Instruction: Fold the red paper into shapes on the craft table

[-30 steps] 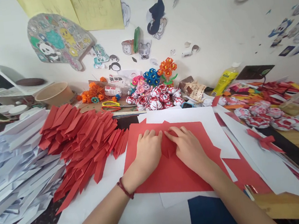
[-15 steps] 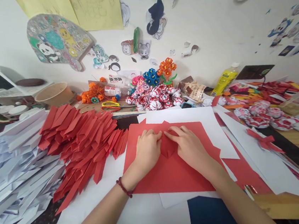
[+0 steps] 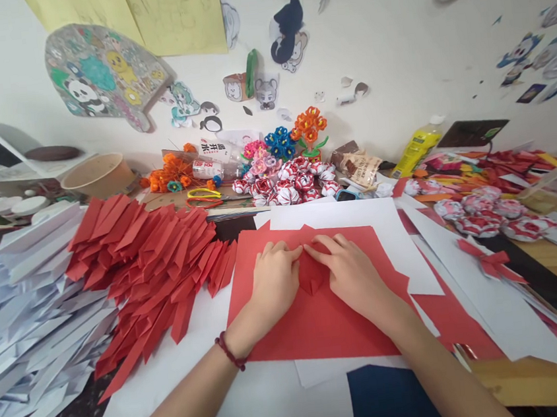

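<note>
A small folded piece of red paper (image 3: 312,278) lies on a larger red sheet (image 3: 316,330), its pointed lower end towards me. My left hand (image 3: 274,278) is closed at its left edge, fingers curled and the thumb side on the paper. From the right, my right hand (image 3: 352,270) presses on the same piece, its index finger reaching in near the upper tip. The fingertips of both hands almost meet there. Parts of the folded paper are hidden under the fingers.
Folded red strips (image 3: 155,268) and white strips (image 3: 25,314) are heaped at the left. Red-and-white paper flowers (image 3: 290,184) stand at the back beside an orange flower bunch (image 3: 308,129). White sheets (image 3: 481,293), a yellow bottle (image 3: 416,147) and more paper flowers (image 3: 481,214) are at the right.
Both hands hold almost the same position on the folded paper. The whole view has shifted slightly; no object has visibly been moved.
</note>
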Demonstrator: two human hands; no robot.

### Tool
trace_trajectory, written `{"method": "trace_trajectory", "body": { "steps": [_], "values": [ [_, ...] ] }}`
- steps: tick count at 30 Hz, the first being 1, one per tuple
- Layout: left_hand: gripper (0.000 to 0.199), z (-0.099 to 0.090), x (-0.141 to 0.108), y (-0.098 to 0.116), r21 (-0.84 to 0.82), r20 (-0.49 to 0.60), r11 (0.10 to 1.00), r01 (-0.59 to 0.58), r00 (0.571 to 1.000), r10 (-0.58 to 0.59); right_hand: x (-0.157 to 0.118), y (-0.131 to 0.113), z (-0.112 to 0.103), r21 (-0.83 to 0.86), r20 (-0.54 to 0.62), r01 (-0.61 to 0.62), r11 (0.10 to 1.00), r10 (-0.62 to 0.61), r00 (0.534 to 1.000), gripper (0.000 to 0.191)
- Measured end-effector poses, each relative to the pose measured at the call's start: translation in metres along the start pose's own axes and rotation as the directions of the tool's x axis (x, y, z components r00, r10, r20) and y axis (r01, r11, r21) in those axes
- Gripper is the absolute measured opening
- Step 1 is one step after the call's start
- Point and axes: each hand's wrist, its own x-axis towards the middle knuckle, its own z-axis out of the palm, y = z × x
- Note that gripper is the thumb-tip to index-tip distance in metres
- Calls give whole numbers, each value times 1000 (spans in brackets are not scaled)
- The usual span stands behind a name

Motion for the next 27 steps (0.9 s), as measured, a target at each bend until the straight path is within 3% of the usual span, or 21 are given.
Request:
{"method": "trace_trajectory", "body": {
  "steps": [7, 11, 19, 27],
  "values": [
    [21, 5, 4, -8, -6, -131, 999, 37, 991, -38, 0, -5, 3, -45, -16, 14, 999, -15, 1000, 58],
    [13, 8, 5, -13, 107, -177, 994, -25, 983, 43, -1, -7, 4, -77, -22, 18, 997, -20, 1000, 55],
    [28, 12, 10, -18, 247, -124, 939, -240, 953, 276, -1, -8, 6, -89, -40, 32, 995, -36, 999, 55],
    [29, 12, 12, -20, 273, -52, 905, -325, 935, 351, -2, -8, 8, -98, -53, 48, 994, -53, 997, 55]
  ]
}}
